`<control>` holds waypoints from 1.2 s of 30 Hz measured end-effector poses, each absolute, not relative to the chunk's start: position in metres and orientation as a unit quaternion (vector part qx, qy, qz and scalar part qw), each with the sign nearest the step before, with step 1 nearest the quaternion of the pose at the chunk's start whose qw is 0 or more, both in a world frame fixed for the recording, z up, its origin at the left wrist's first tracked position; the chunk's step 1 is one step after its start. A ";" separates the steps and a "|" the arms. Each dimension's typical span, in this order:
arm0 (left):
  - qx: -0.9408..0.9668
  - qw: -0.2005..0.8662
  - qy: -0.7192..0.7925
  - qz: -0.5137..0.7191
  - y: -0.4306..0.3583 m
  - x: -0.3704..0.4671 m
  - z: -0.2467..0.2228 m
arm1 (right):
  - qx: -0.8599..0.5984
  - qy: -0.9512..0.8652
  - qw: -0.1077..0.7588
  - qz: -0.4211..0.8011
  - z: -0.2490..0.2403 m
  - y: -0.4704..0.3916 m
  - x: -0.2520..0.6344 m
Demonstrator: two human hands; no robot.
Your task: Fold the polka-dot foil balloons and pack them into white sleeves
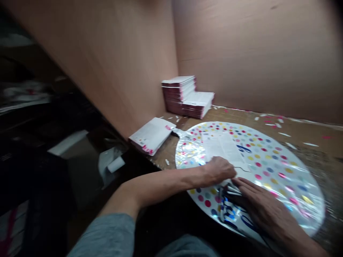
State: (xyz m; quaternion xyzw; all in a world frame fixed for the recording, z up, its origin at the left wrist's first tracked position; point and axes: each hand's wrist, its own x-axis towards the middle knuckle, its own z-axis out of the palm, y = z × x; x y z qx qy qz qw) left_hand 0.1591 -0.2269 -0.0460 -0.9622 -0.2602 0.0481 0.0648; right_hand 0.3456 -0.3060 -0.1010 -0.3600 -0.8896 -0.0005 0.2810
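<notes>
A grey-blue short sleeve (107,233) is showing at the near edge of the view. The right hand (265,207) is lying over a crumpled, shiny foil part with dark-blue lettering (229,210); its fingers are stretching forward side by side, and whether they are gripping cannot be told. The left hand (221,170) is meeting it, fingers curling closed; what they are pinching is hidden. Beneath both, a large round silvery-white foil balloon with multicoloured dots (270,160) is lying flat at the near edge of the brown counter (163,159). Its dark-blue script is showing only in fragments, not readable as words. A white printed paper sheet (221,144) is resting on it, the print too blurred to read. Beyond, a low pile of white rectangular packets (152,132) is sitting at the counter's left edge, and a stepped stack of pink-edged white packets (178,92) is standing in the far-left corner. White and pink paper scraps (311,144) are lying along the far edge.
</notes>
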 end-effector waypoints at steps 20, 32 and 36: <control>-0.938 0.179 -0.291 -0.060 -0.236 0.094 -0.040 | -0.708 -0.667 0.158 0.171 -0.062 -0.261 0.290; -0.692 -0.213 -0.516 -0.457 -0.257 0.105 -0.060 | -0.701 -0.563 0.406 0.164 -0.067 -0.257 0.291; -0.518 -0.494 -0.509 -0.478 -0.250 0.115 -0.073 | -0.675 -0.606 0.382 0.176 -0.065 -0.268 0.291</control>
